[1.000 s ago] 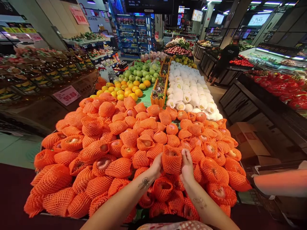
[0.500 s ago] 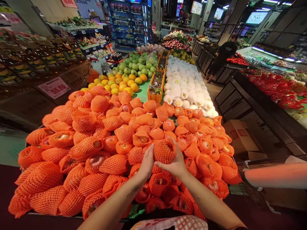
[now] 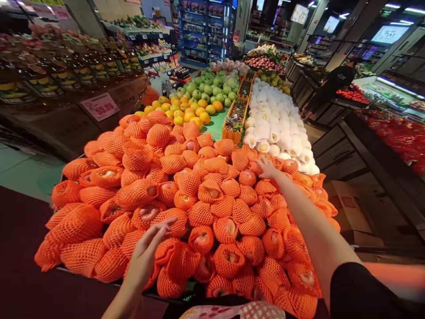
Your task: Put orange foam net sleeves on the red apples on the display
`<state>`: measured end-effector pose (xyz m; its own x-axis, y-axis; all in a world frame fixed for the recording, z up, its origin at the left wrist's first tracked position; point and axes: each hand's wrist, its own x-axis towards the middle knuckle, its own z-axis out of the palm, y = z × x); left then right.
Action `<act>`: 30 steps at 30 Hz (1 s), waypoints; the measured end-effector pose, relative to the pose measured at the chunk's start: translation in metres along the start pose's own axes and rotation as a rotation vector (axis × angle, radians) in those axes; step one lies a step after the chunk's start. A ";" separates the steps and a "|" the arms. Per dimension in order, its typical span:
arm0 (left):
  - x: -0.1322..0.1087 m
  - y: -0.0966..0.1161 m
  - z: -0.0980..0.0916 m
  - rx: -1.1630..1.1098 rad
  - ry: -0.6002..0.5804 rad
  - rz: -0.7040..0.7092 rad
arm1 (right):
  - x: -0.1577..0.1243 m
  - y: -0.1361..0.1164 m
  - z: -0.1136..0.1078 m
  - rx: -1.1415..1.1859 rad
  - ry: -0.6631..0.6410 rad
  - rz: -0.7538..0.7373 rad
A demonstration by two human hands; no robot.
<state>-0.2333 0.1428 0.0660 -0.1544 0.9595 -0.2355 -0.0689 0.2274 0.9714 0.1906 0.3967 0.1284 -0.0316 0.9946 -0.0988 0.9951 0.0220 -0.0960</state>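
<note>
A wide heap of fruit in orange foam nets (image 3: 229,230) fills the near part of the stand; some pinkish skin shows through the net openings. My left hand (image 3: 151,246) hovers over the near left part of the heap, fingers stretched out and nothing in it. Farther off, my right hand (image 3: 267,168) reaches to the back edge of the heap, fingers spread over a netted fruit (image 3: 255,166). Whether the fingertips press on that fruit I cannot tell.
Behind the heap lie yellow-orange fruits (image 3: 189,110), green apples (image 3: 212,88), an orange planter box (image 3: 234,128) and fruit in white nets (image 3: 275,119). Bottles (image 3: 76,71) and a price sign (image 3: 100,106) stand left. A person in black (image 3: 332,86) and a cardboard box (image 3: 348,208) are right.
Both hands have parted from the netted fruit they held together. My left hand has moved left and nearer, my right hand forward and right. The view has shifted somewhat.
</note>
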 end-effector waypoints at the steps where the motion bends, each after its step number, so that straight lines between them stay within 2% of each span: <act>1: -0.001 -0.005 -0.012 0.008 0.049 -0.004 | 0.011 -0.004 0.001 -0.005 -0.042 -0.012; 3: -0.003 -0.015 -0.034 0.003 0.135 -0.020 | 0.033 -0.020 0.001 -0.029 -0.076 -0.025; 5: -0.005 -0.021 -0.047 -0.011 0.204 -0.034 | 0.053 -0.041 0.003 -0.042 -0.043 -0.033; 7: -0.004 -0.025 -0.050 -0.012 0.250 -0.047 | 0.066 -0.064 0.010 -0.042 0.006 -0.027; 10: 0.001 -0.026 -0.041 0.029 0.258 -0.064 | 0.073 -0.087 0.028 -0.038 0.039 0.003; 13: 0.007 -0.026 -0.029 0.058 0.221 -0.065 | 0.069 -0.089 0.040 -0.044 0.076 0.030; 15: 0.009 -0.027 -0.027 0.070 0.199 -0.060 | 0.065 -0.081 0.041 -0.008 0.139 0.107; 18: 0.008 -0.031 -0.031 0.103 0.197 -0.063 | 0.063 -0.072 0.039 0.105 0.228 0.266; 20: 0.007 -0.034 -0.036 0.124 0.205 -0.080 | 0.067 -0.074 0.038 0.119 0.275 0.303; 21: 0.006 -0.036 -0.038 0.131 0.214 -0.093 | 0.071 -0.078 0.039 0.096 0.294 0.271; 23: 0.007 -0.040 -0.041 0.139 0.246 -0.115 | 0.083 -0.091 0.040 0.044 0.298 0.114; 26: 0.009 -0.044 -0.042 0.131 0.301 -0.136 | 0.107 -0.112 0.040 0.050 0.197 -0.134; 30: 0.013 -0.045 -0.038 0.096 0.319 -0.124 | 0.131 -0.128 0.031 0.017 0.092 -0.294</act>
<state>-0.2697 0.1384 0.0180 -0.4516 0.8268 -0.3354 -0.0156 0.3685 0.9295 0.0564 0.5208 0.0967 -0.3083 0.9509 0.0257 0.9429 0.3090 -0.1239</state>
